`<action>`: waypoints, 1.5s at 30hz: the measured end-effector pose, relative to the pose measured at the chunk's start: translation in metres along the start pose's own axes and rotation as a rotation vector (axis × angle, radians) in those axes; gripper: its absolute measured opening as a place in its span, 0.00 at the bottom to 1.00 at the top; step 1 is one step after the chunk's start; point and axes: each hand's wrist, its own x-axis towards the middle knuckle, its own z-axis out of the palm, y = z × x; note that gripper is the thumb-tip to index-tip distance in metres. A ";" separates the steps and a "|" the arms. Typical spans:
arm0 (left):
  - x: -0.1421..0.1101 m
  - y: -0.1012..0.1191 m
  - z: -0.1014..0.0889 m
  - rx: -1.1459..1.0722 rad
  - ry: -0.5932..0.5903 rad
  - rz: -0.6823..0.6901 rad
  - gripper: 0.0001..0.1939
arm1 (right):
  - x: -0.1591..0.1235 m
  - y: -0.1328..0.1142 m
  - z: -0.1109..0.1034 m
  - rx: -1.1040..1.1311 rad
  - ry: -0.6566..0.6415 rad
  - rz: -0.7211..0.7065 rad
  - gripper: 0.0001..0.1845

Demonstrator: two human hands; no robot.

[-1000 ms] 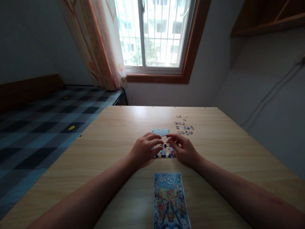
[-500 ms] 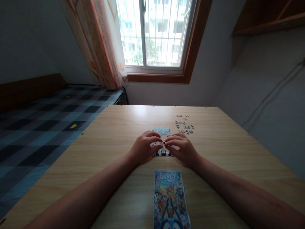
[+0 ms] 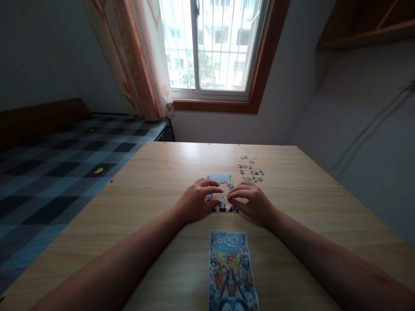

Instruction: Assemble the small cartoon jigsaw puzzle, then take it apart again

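A partly assembled jigsaw puzzle (image 3: 219, 177) lies on the wooden table, its blue top strip showing and bare wood inside its frame. My left hand (image 3: 199, 199) rests at the puzzle's left side, thumb and fingers apart, with nothing visible between them. On the opposite side, my right hand (image 3: 251, 202) pinches a small pale puzzle piece (image 3: 225, 197) at its fingertips, over the puzzle's inner gap. Both hands cover parts of the puzzle's side edges.
Several loose puzzle pieces (image 3: 251, 168) are scattered beyond my right hand. A printed Bluey picture sheet (image 3: 231, 272) lies between my forearms. Around these stretches the wooden table (image 3: 168, 172), with a bed (image 3: 65, 172) to the left and a window (image 3: 220, 47) ahead.
My right fingertips have drawn slightly right, away from my left hand, and the piece at them now shows a pale face instead of a dark one. My left hand has hardly moved.
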 end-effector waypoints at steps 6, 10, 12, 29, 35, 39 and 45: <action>-0.001 -0.002 -0.002 0.009 -0.048 0.026 0.03 | -0.002 0.008 -0.008 -0.007 -0.109 -0.023 0.06; 0.000 -0.001 -0.002 0.021 -0.080 0.047 0.04 | -0.002 0.009 -0.006 -0.006 -0.174 -0.041 0.07; 0.000 -0.002 -0.002 0.034 -0.093 0.057 0.05 | -0.003 0.008 -0.005 -0.007 -0.182 -0.054 0.07; -0.002 -0.005 0.000 0.038 -0.106 0.077 0.06 | -0.004 0.016 -0.005 -0.009 0.082 0.058 0.17; -0.003 -0.007 0.002 0.046 -0.111 0.068 0.06 | -0.005 0.013 -0.005 -0.023 0.017 0.003 0.18; -0.003 -0.007 0.002 0.044 -0.106 0.070 0.08 | -0.005 0.010 -0.003 -0.063 -0.086 -0.053 0.18; -0.002 -0.007 0.002 0.031 -0.115 0.062 0.07 | -0.003 0.012 -0.003 -0.075 -0.133 -0.043 0.18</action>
